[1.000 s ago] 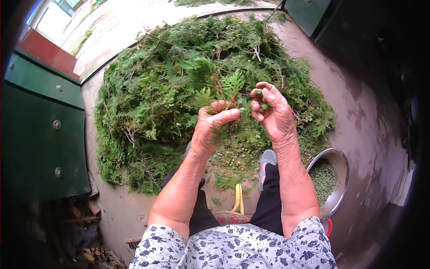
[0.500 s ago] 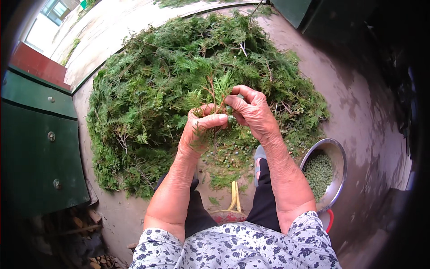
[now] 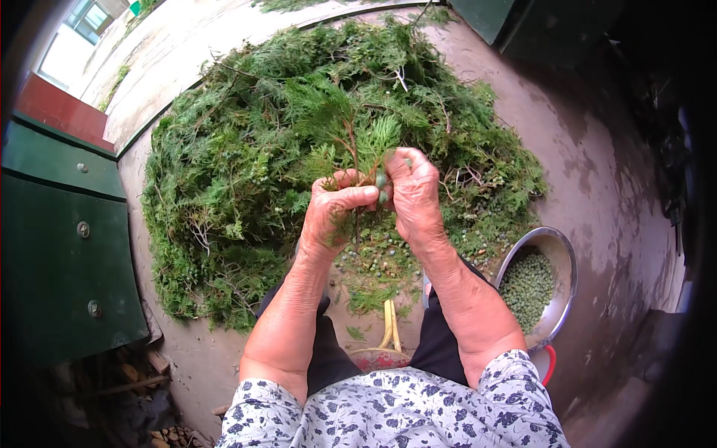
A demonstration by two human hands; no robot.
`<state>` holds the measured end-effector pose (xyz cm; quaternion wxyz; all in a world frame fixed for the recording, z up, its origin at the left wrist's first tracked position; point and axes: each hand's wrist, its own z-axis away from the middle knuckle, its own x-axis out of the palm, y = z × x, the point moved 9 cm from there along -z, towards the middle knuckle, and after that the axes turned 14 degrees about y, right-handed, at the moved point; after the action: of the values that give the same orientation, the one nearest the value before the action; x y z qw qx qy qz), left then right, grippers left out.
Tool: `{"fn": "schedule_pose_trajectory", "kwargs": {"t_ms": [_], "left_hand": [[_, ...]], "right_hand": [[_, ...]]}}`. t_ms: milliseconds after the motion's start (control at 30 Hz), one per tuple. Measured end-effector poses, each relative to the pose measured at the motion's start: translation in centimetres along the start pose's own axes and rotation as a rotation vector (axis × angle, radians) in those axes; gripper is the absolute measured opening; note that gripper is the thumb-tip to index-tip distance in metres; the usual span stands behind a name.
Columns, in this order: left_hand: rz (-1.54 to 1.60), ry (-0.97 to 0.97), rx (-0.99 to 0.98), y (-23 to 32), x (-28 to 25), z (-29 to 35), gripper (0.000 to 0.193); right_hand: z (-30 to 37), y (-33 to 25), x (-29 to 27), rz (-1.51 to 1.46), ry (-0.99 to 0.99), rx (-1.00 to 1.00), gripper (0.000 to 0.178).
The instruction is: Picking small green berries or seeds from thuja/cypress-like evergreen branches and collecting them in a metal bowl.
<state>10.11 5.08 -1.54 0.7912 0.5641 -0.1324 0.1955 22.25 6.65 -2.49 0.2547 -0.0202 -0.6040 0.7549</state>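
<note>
My left hand (image 3: pixel 332 213) is closed on the stem of a green cypress sprig (image 3: pixel 352 142), thumb pressed over the fingers. The feathery tips of the sprig stand up above the hand. Small round green cones (image 3: pixel 382 181) show at the sprig's side, between my two hands. Right beside them, my right hand (image 3: pixel 417 200) has its thumb and fingers curled together, with a bit of green showing between them. Its fingertips are slightly blurred. Ahead of both hands lies a large heap of cut cypress branches (image 3: pixel 231 172).
At right, a metal bowl (image 3: pixel 570 287) holds many small green cones (image 3: pixel 527 290). Loose cones and leaf scraps (image 3: pixel 373 295) lie on the floor between my legs, near a yellow forked handle (image 3: pixel 390 328). A dark green cabinet (image 3: pixel 52 246) stands at left.
My right hand has shifted slightly, its fingers curling inward and drawing back from the sprig's leaves. The left hand keeps its hold in nearly the same place.
</note>
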Motion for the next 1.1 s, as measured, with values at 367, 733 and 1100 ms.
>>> {"fn": "schedule_pose_trajectory", "kwargs": {"t_ms": [367,733,1100], "left_hand": [[-0.082,0.155,0.115,0.9,-1.0,0.2,0.007],[0.044,0.116,0.026,0.2,-0.6,0.5,0.014],[0.207,-0.015,-0.029,0.2,-0.1,0.4,0.017]], "right_hand": [[-1.2,-3.7,-0.1,-0.184,-0.225,0.095,0.020],[1.2,-2.0,1.5,0.059,-0.254,0.089,0.018],[1.6,-1.3,1.9,-0.082,-0.428,0.308,0.025]]}}
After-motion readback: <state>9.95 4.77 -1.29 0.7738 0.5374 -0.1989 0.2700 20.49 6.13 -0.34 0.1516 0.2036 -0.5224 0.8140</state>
